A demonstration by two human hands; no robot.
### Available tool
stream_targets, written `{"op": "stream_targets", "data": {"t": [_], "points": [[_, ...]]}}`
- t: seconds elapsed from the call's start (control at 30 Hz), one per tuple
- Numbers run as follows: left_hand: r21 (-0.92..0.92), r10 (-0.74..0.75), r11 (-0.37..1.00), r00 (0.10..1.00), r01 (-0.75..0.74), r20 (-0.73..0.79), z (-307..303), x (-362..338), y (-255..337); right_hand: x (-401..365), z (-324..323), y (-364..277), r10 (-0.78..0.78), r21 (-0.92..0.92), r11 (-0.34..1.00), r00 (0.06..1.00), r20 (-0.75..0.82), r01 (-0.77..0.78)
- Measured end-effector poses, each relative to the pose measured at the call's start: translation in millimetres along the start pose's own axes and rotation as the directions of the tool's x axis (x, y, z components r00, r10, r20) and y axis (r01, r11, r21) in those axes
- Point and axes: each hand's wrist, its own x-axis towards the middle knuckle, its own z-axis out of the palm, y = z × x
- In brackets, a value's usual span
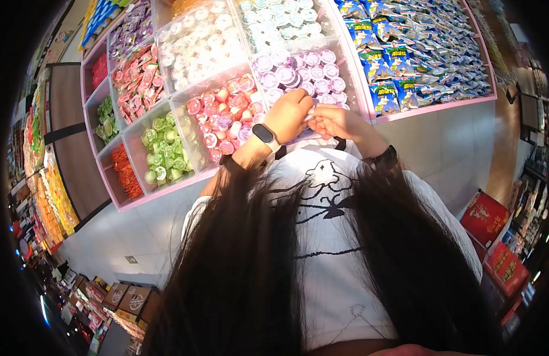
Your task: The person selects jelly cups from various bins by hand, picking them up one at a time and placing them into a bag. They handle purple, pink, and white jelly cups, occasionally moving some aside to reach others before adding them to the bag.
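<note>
The person stands in front of a pink display (432, 107) of open bins and holds both hands together just before the chest, above the near edge of the bins. The left hand (289, 115), with a black watch (264, 134) on the wrist, is curled closed with the knuckles up. Its fingertips meet the fingertips of the right hand (340, 123), which is also bent closed. Between them is a small pale piece (310, 116), pinched from both sides. It is too small to say what it is. It is in the air, not in any bin.

Just behind the hands is the bin of purple cups (298, 68). The red cups (224, 113) are beside it on the left, and the green cups (163, 151) are farther left. The blue packets (399, 59) lie to the right. Long dark hair (239, 267) hangs over a white shirt (334, 249). Red boxes (485, 216) stand on the floor far to the right.

To my judgement, the step now is fine work with the fingertips on the piece, maybe peeling or pulling it apart; both hands are busy with it and none reaches to a bin. A further move with it calls for a firm pinch of one hand and a small, careful pull of the other, because the piece is little and can slip down among the cups.
</note>
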Motion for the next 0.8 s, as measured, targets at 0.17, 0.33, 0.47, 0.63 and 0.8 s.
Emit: {"op": "stream_targets", "data": {"t": [0.17, 0.33, 0.47, 0.63, 0.8], "points": [[0.103, 0.035, 0.994, 0.999, -0.037, 0.027, 14, 1, 2, -7, -27, 21, -0.155, 0.125, 0.972, 0.946, -0.285, 0.197], [0.1, -0.064, 0.994, 0.985, 0.049, 0.158, 3, -9, -6, 2, -81, 43, -0.259, 0.384, 0.761, 0.788, -0.558, 0.523], [0.058, -0.143, 0.989, 0.978, 0.136, 0.154, -10, -14, -8, 18, -79, 47, -0.197, 0.407, 0.662, 0.669, -0.716, 0.63], [0.041, -0.177, 0.984, 0.975, 0.173, 0.137, -10, -19, -4, 24, -72, 48, -0.185, 0.336, 0.713, 0.627, -0.757, 0.615], [0.02, -0.179, 0.984, 0.969, 0.178, 0.17, -1, -23, 1, 51, -107, 36, 0.269, 0.639, 0.425, 0.584, -0.766, 0.642]]}}
